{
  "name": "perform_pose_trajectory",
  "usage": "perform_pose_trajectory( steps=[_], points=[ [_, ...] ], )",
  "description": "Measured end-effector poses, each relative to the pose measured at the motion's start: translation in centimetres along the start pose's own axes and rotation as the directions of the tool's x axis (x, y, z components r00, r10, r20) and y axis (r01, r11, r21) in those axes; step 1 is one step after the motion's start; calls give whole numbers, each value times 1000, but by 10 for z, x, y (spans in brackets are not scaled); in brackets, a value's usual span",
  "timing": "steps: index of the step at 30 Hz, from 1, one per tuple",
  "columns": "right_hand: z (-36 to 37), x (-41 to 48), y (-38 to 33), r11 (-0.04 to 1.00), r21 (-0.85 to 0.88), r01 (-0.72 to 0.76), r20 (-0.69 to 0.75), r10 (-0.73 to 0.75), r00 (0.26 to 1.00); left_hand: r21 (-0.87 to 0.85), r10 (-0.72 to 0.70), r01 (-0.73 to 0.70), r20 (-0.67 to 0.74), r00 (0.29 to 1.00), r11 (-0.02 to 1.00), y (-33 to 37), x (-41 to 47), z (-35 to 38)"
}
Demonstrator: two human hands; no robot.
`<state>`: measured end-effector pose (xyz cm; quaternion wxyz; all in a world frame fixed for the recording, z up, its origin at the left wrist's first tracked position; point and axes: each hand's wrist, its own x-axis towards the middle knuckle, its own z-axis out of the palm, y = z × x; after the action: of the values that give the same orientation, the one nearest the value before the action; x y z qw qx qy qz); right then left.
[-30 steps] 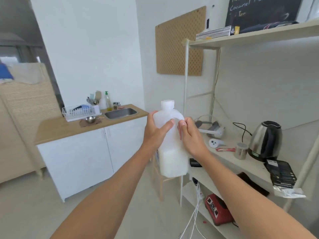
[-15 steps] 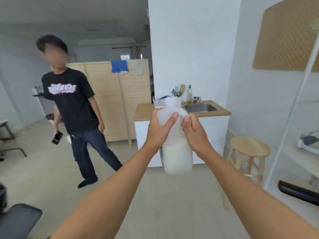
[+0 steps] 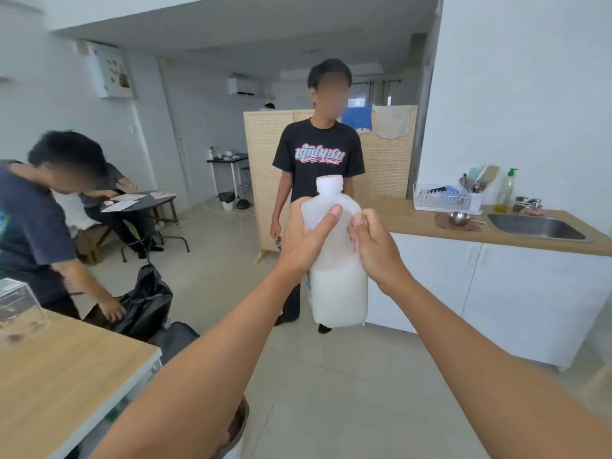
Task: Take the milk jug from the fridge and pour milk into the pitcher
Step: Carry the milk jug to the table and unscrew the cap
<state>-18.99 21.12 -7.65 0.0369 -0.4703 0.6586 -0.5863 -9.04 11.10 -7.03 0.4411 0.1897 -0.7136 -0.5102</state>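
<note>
Milk jug (image 3: 334, 260), translucent white plastic and capped, is held upright in mid-air at arm's length, gripped from both sides at its shoulder. The left hand (image 3: 306, 238) is wrapped around the jug's left side, thumb laid across the front; the right hand (image 3: 374, 246) is clasped on the jug's right side, fingers curled around it. Milk is seen filling roughly the lower half of the jug, below both hands. Directly beyond the hands, a person in a black printed T-shirt (image 3: 318, 160) is seen standing on the tiled floor before a woven folding screen (image 3: 265, 167). To the right of the right hand, a white cabinet with a wooden table (image 3: 417, 220) top is shown, carrying a dish rack (image 3: 442, 197), a small metal bowl (image 3: 459, 218), a soap bottle (image 3: 507, 191) and a steel sink (image 3: 536, 226). Left of the left hand, a person in a dark blue shirt (image 3: 26, 226) is pictured bent over a black bag (image 3: 145, 299), beside a light wooden table (image 3: 59, 369) nearer the camera.
</note>
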Motion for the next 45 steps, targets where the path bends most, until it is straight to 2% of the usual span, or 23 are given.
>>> perform_pose_trajectory(
  steps=[8, 16, 19, 24, 28, 35, 40, 45],
  points=[
    [133, 32, -29, 993, 77, 92, 168, -103, 980, 95, -3, 22, -196, 981, 995, -23, 10, -132],
    [253, 38, -55, 966, 208, 152, 394, -225, 891, 211, 1, 105, -451, 893, 972, -43, -15, -249],
    [296, 36, -65, 946, 288, 151, 491, -281, 825, 239, -26, 183, -542, 840, 954, -44, -35, -287],
    [355, 29, -91, 900, 384, 207, 619, -417, 665, 297, -108, 354, -612, 783, 887, -23, -73, -344],
    [394, 15, -108, 859, 445, 251, 676, -507, 535, 369, -156, 493, -655, 739, 788, -8, -105, -384],
    [453, -28, -135, 805, 535, 255, 725, -593, 350, 412, -270, 696, -711, 649, 588, 15, -164, -436],
    [492, -57, -158, 796, 545, 263, 756, -602, 257, 421, -281, 757, -748, 601, 499, 13, -197, -482],
    [537, -82, -181, 796, 536, 280, 774, -596, 213, 429, -323, 800, -753, 573, 419, 4, -220, -538]
  ],
)
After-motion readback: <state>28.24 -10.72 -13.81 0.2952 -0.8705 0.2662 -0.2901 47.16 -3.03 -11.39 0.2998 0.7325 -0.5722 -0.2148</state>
